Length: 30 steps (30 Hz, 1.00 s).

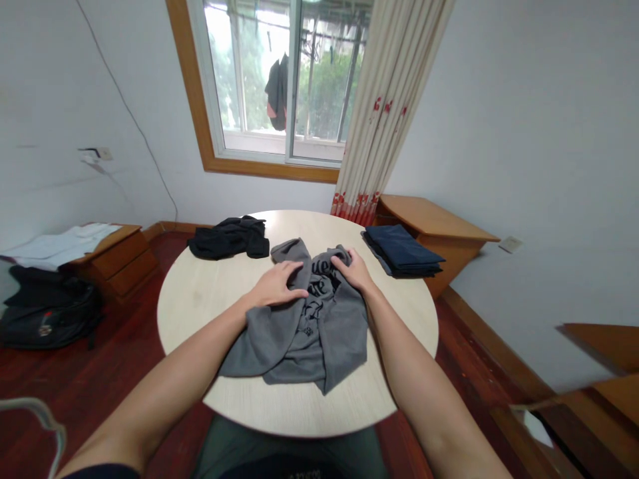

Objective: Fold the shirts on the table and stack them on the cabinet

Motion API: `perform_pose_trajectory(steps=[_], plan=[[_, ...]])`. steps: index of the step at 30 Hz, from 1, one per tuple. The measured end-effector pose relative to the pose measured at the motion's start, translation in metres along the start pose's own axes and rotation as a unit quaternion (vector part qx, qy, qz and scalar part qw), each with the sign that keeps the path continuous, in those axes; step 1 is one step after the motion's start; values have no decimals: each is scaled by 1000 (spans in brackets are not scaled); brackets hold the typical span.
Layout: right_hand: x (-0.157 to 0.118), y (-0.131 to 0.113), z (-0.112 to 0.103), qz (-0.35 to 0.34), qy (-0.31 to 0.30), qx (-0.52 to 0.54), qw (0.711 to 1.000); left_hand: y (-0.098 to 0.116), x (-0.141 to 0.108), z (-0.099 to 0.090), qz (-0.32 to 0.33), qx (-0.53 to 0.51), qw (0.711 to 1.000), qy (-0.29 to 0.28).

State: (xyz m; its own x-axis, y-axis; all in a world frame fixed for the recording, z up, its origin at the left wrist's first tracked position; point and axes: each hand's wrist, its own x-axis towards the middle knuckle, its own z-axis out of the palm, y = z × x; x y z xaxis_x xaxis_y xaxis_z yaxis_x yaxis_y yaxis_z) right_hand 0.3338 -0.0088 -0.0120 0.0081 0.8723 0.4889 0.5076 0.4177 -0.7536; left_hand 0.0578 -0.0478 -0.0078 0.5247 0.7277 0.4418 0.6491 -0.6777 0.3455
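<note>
A grey T-shirt [287, 339] with black lettering lies rumpled in the middle of the round table, its lower edge toward me. My left hand [277, 285] rests on the left part of the shirt, thumb and fingers apart. On the far right side, my right hand [353, 269] has its fingers curled on the bunched cloth near the top and seems to grip it; its fingertips are partly hidden in the folds. Crumpled black clothing [229, 238] lies at the table's far left. A stack of folded dark clothes [402, 249], navy on top, sits at the right.
The pale round table [299, 419] stands before a window with a curtain [387, 113]. A wooden desk [434, 219] is behind the folded stack. At left are a wooden cabinet [120, 259] with white cloth on it and a black bag [50, 313] on the floor.
</note>
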Motion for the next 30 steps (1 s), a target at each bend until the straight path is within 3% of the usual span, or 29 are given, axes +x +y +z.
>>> perform_pose_trajectory(steps=[2,4,6,8,10,12,14,16,18,22,25,27,30], plan=[[-3,-4,3,-15,-66,5,998,5,-1,7,-18,49,997,-60],[-5,-6,6,-27,-128,6,991,9,-2,12,-26,89,992,-84],[-5,-9,7,-36,-177,0,984,12,-1,13,-27,97,991,-85],[-5,-14,4,-50,-188,-11,981,13,0,9,-20,61,996,-63],[-4,-21,-6,-72,-129,-15,989,7,2,-2,-9,-15,1000,2],[-1,-29,-22,-83,18,-5,996,-6,4,-20,-18,-116,985,130],[3,-33,-38,-71,201,17,977,-27,6,-42,-63,-215,931,287],[7,-32,-50,-39,311,30,949,-49,6,-60,-130,-288,862,395],[10,-26,-52,-4,320,28,947,-68,5,-66,-202,-336,818,421],[9,-6,-40,51,269,16,962,-89,1,-53,-339,-356,781,385],[8,2,-34,73,274,14,959,-90,0,-45,-326,-310,797,403],[10,2,-31,79,282,31,955,-83,0,-42,-274,-246,841,396],[12,-7,-20,99,279,121,947,-62,0,-35,-182,-156,921,306]])
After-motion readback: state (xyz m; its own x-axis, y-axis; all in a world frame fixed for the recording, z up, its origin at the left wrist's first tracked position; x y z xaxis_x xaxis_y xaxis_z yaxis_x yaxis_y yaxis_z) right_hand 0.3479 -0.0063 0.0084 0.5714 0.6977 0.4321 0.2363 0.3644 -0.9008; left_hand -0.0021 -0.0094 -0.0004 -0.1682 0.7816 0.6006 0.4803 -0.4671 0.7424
